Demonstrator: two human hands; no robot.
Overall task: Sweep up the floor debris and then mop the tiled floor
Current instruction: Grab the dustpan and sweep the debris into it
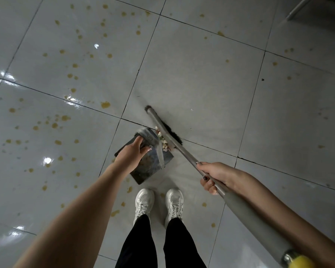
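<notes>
I have just one view — a camera on the person's head, looking nearly straight down at the tiled floor [201, 74], shoes [143, 202] at six o'clock.

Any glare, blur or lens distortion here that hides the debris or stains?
Head view: white glare patches on the wet tiles at left hide little; the dustpan rim is motion-smeared; the debris beside the broom is small but readable; grout lines bow from the wide lens; the top right corner is dim.

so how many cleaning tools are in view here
2. The dustpan, gripped by the left hand, sits just ahead of the shoes; the broom, in the right hand, has its bristles at the pan's mouth. No mop shows.
</notes>
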